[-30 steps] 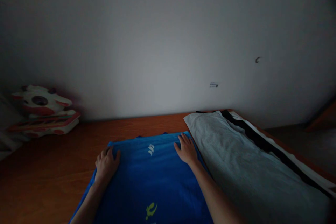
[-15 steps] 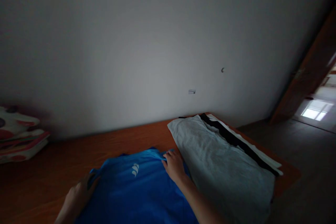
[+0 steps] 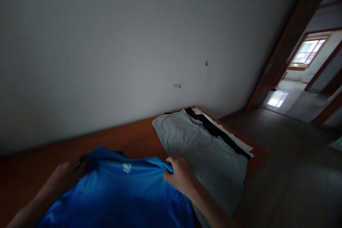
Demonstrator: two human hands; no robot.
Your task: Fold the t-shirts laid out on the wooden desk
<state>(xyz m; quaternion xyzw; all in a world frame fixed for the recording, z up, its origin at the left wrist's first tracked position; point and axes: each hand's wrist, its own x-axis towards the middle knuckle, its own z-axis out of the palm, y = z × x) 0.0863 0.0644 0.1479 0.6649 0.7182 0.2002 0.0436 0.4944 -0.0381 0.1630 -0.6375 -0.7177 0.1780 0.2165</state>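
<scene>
A blue shirt [image 3: 125, 196] with a small white logo spreads across the bottom of the head view, its upper edge lifted a little and creased. My right hand [image 3: 180, 174] pinches that edge at the right, thumb below and fingers over the cloth. At the left, my left hand [image 3: 71, 171] is closed on the other end of the same edge; its fingertips are dim and partly hidden by fabric. The shirt's lower part runs out of the frame.
Right of the shirt, a grey garment [image 3: 197, 146] lies flat over black cloth [image 3: 213, 126] and white cloth [image 3: 235, 140] on the wooden table [image 3: 133, 135]. A pale wall [image 3: 107, 60] stands behind. Farther right are the floor [image 3: 288, 164] and an open doorway with a wooden door [image 3: 280, 50].
The view has turned to the right. Both hands now grip the shirt's upper edge, which is raised and folded more than before; the logo looks squashed.
</scene>
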